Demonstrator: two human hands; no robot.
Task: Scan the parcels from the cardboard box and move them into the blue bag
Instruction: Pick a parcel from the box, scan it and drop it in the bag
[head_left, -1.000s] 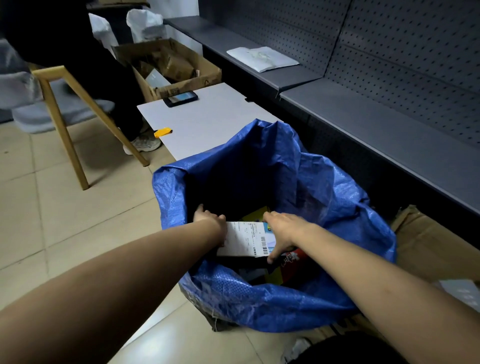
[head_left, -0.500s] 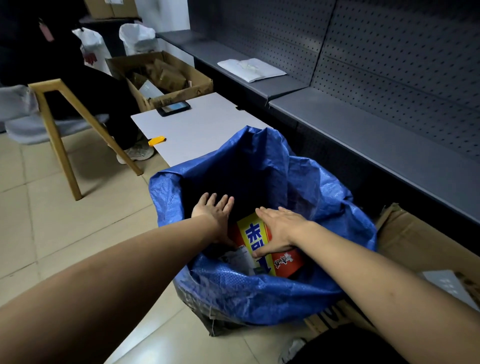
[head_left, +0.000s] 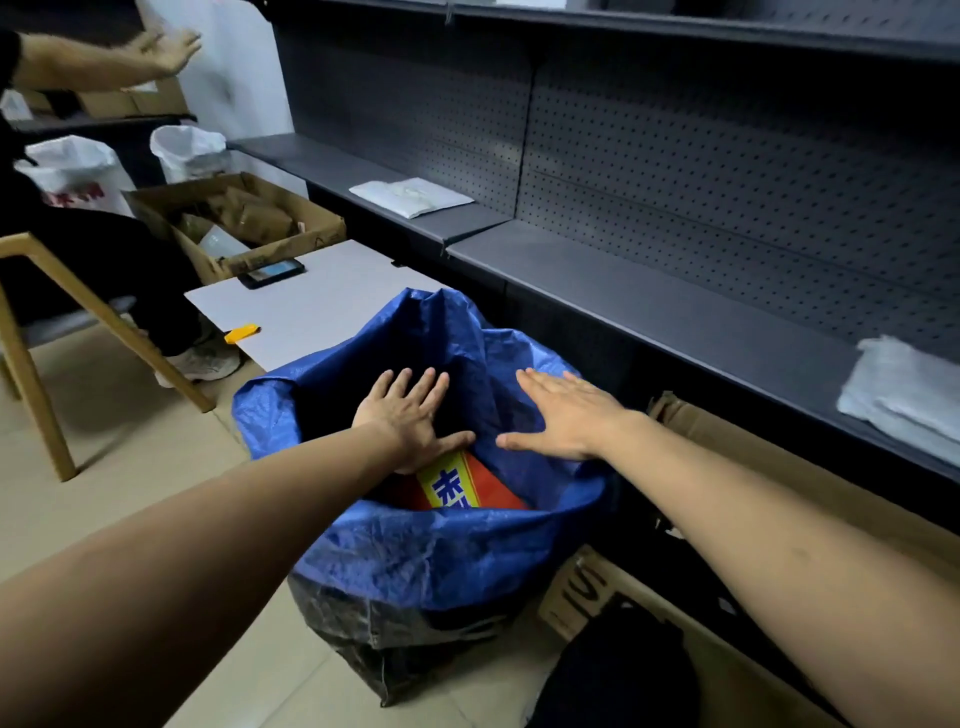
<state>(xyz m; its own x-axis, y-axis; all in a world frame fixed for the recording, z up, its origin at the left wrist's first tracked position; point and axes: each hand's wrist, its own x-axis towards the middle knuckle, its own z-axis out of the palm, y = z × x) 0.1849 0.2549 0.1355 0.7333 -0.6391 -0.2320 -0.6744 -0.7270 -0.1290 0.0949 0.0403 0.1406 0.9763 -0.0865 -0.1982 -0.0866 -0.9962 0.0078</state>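
Observation:
The blue bag (head_left: 447, 561) stands open on the floor in front of me. Inside it lies an orange and yellow parcel (head_left: 467, 486) with blue lettering. My left hand (head_left: 408, 415) hovers flat over the bag's mouth, fingers spread, holding nothing, its thumb just above the parcel. My right hand (head_left: 563, 415) is also flat and empty over the bag's right side. A large cardboard box (head_left: 753, 467) sits at the right, beside the bag, partly hidden behind my right arm.
A white table (head_left: 322, 306) behind the bag carries a phone (head_left: 271, 272) and a yellow cutter (head_left: 242, 332). Another cardboard box (head_left: 249, 228) with parcels stands behind it. Dark shelves (head_left: 675, 312) with white mailers run along the right. Another person's arm (head_left: 104, 60) and a wooden chair (head_left: 47, 332) are at left.
Both hands let go of the white-labelled parcel inside the bag and rose out to its mouth, open and flat. My view lifted, showing more shelves and another person's arm.

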